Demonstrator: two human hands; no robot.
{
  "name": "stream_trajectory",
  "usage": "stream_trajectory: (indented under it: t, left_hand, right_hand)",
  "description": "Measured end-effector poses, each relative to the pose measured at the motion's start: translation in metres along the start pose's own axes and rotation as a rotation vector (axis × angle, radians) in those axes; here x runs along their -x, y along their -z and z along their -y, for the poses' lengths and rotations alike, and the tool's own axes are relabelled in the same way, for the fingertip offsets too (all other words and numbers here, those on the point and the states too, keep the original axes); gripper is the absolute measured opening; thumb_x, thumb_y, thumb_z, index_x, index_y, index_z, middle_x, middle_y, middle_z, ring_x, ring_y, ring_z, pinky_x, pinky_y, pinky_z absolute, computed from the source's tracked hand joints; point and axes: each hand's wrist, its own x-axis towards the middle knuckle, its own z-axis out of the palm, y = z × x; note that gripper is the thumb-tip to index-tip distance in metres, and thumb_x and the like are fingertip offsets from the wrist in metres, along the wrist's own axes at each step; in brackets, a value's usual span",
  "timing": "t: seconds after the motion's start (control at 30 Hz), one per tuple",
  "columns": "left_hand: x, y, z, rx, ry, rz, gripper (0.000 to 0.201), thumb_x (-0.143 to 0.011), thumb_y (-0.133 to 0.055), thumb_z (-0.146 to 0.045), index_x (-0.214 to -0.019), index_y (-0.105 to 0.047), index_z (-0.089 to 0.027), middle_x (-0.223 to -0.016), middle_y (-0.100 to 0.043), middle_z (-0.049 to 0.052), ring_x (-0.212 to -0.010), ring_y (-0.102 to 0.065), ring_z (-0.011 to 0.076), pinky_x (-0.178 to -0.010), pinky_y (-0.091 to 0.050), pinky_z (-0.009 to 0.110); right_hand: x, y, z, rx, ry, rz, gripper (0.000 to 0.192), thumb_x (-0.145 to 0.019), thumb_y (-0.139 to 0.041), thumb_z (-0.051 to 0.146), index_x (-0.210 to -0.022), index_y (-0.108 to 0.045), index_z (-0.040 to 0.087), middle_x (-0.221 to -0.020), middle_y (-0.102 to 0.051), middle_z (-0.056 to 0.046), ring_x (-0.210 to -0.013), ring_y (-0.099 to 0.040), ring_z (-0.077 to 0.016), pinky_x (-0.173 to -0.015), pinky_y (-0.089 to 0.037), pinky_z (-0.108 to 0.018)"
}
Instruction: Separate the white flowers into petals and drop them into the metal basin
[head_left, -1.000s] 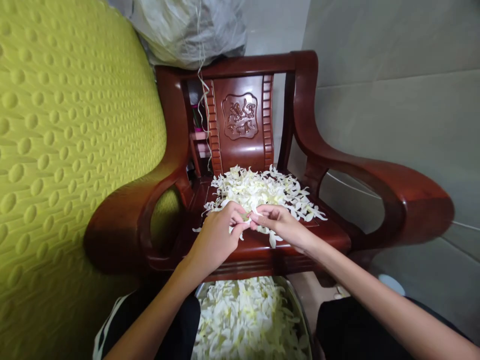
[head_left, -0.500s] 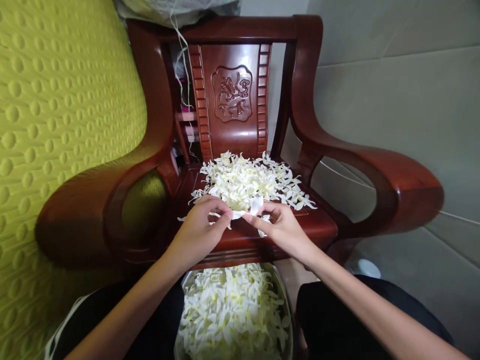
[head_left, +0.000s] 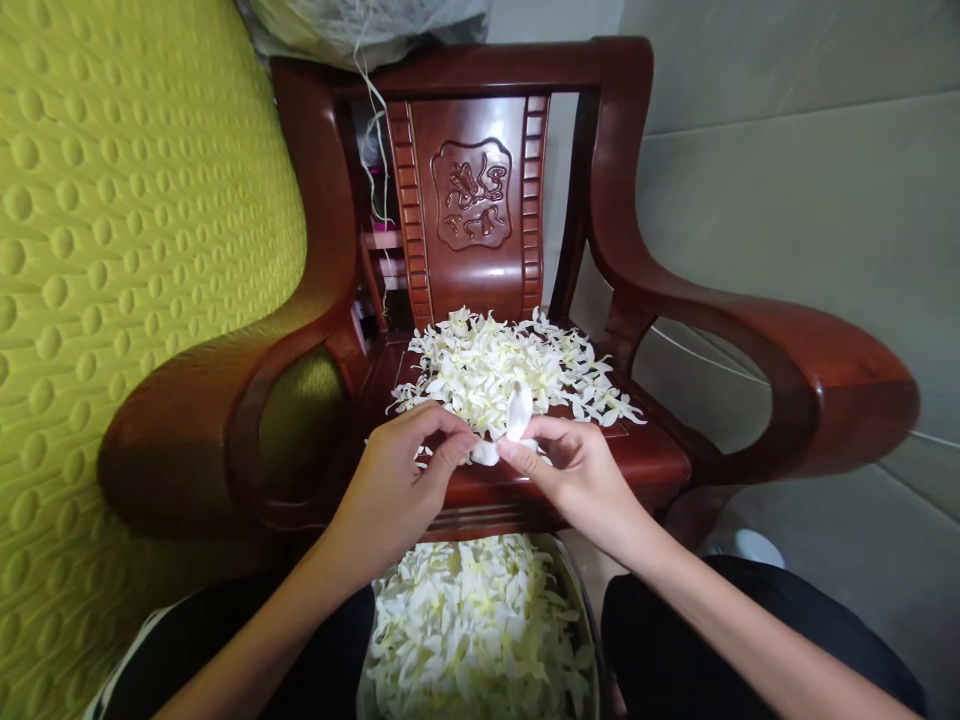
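Observation:
Between my two hands is a white flower point(head_left: 518, 412), held over the front edge of the chair seat. My left hand point(head_left: 409, 465) pinches a petal tip on the flower's left side with thumb and forefinger. From the right, my right hand point(head_left: 574, 470) grips the flower near its middle, and one broad petal stands up above the thumb. Just behind the fingers, a loose heap of white flowers point(head_left: 487, 365) lies on the wooden seat. Below the seat, a metal basin point(head_left: 592, 640) between my knees is full of more white flowers point(head_left: 472, 630).
The dark red wooden chair point(head_left: 480, 65) has broad curved arms on both sides. A yellow dimpled mat point(head_left: 90, 250) stands along the left. Grey wall tiles point(head_left: 787, 200) are at the right. A plastic bag point(head_left: 390, 30) with trailing strings point(head_left: 380, 130) rests on the chair back.
The view has shifted slightly, so the chair sits a little further right and lower. Both hands keep their pinch on the flower, whose upright petal now shows more fully.

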Motion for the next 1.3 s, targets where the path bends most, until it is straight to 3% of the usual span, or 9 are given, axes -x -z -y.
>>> stream_trajectory:
  t: [0.1, 0.23, 0.37, 0.5, 0.6, 0.93, 1.07, 1.2, 1.3]
  left_hand:
    - [0.002, -0.001, -0.005, 0.113, 0.061, 0.086, 0.017, -0.089, -0.047, -0.027, -0.078, -0.056, -0.018, -0.071, -0.059, -0.001, -0.069, -0.056, 0.0138, -0.061, -0.042, 0.023]
    - [0.004, -0.004, -0.009, 0.004, 0.042, -0.002, 0.015, -0.087, -0.048, -0.026, -0.076, -0.055, -0.017, -0.073, -0.058, 0.0, -0.069, -0.053, 0.0141, -0.06, -0.039, 0.024]
    - [0.001, -0.007, -0.009, 0.286, 0.162, 0.157, 0.024, -0.089, -0.047, -0.031, -0.072, -0.054, -0.016, -0.067, -0.058, -0.001, -0.066, -0.054, 0.0124, -0.063, -0.04, 0.023]
    - [-0.002, -0.006, -0.006, 0.331, 0.225, 0.073, 0.023, -0.087, -0.051, -0.031, -0.071, -0.055, -0.015, -0.063, -0.057, -0.002, -0.062, -0.05, 0.0106, -0.062, -0.037, 0.022]
    - [-0.002, -0.005, -0.006, 0.435, 0.241, 0.197, 0.024, -0.086, -0.051, -0.031, -0.07, -0.055, -0.015, -0.062, -0.056, -0.003, -0.06, -0.049, 0.0102, -0.06, -0.036, 0.022]
    - [-0.003, -0.006, -0.003, 0.3, 0.266, 0.136, 0.021, -0.082, -0.055, -0.031, -0.069, -0.059, -0.015, -0.061, -0.055, -0.003, -0.06, -0.049, 0.0111, -0.059, -0.035, 0.022]
    - [-0.009, 0.001, 0.003, 0.291, 0.223, 0.246, 0.024, -0.08, -0.057, -0.031, -0.063, -0.06, -0.015, -0.06, -0.058, -0.001, -0.06, -0.051, 0.0119, -0.06, -0.037, 0.023]
    - [-0.011, 0.008, 0.005, 0.192, 0.234, 0.198, 0.02, -0.075, -0.062, -0.032, -0.066, -0.064, -0.015, -0.061, -0.061, 0.0, -0.061, -0.052, 0.0129, -0.058, -0.036, 0.023]
    - [-0.01, 0.008, 0.004, 0.262, 0.238, 0.275, 0.023, -0.077, -0.06, -0.036, -0.066, -0.062, -0.015, -0.06, -0.059, -0.001, -0.059, -0.051, 0.0122, -0.057, -0.036, 0.023]
  right_hand:
    - [-0.002, 0.003, -0.001, 0.075, 0.052, -0.061, 0.022, -0.077, -0.069, 0.034, -0.069, -0.062, 0.015, -0.063, -0.055, 0.002, -0.06, -0.046, -0.0108, -0.058, -0.036, -0.023]
    - [-0.002, 0.005, -0.001, 0.081, 0.073, -0.027, 0.021, -0.078, -0.068, 0.033, -0.07, -0.061, 0.015, -0.065, -0.053, 0.002, -0.061, -0.045, -0.0104, -0.056, -0.035, -0.022]
    - [0.0, 0.004, 0.0, 0.111, 0.059, -0.051, 0.022, -0.079, -0.067, 0.033, -0.071, -0.062, 0.014, -0.066, -0.054, 0.001, -0.062, -0.046, -0.0109, -0.058, -0.036, -0.023]
    - [0.001, 0.006, 0.001, 0.053, 0.068, 0.03, 0.021, -0.081, -0.066, 0.033, -0.074, -0.064, 0.014, -0.071, -0.06, -0.001, -0.068, -0.051, -0.0128, -0.066, -0.04, -0.025]
    - [0.001, 0.007, 0.002, 0.079, 0.063, 0.0, 0.019, -0.081, -0.066, 0.031, -0.074, -0.065, 0.014, -0.071, -0.061, -0.001, -0.068, -0.052, -0.013, -0.066, -0.04, -0.026]
    - [0.001, 0.008, 0.003, 0.043, 0.048, 0.047, 0.015, -0.077, -0.07, 0.028, -0.075, -0.067, 0.014, -0.074, -0.066, -0.003, -0.071, -0.056, -0.0143, -0.069, -0.042, -0.026]
    - [0.002, 0.008, 0.001, 0.007, 0.01, 0.098, 0.01, -0.075, -0.071, 0.025, -0.073, -0.067, 0.016, -0.074, -0.066, -0.001, -0.071, -0.056, -0.0138, -0.068, -0.042, -0.025]
    - [0.002, 0.007, 0.0, 0.065, -0.031, 0.137, 0.015, -0.076, -0.07, 0.029, -0.075, -0.068, 0.015, -0.075, -0.067, -0.002, -0.071, -0.057, -0.0149, -0.067, -0.042, -0.025]
    - [0.002, 0.007, 0.001, 0.262, 0.027, 0.019, 0.021, -0.079, -0.067, 0.032, -0.069, -0.067, 0.014, -0.066, -0.064, -0.001, -0.064, -0.053, -0.0135, -0.063, -0.04, -0.024]
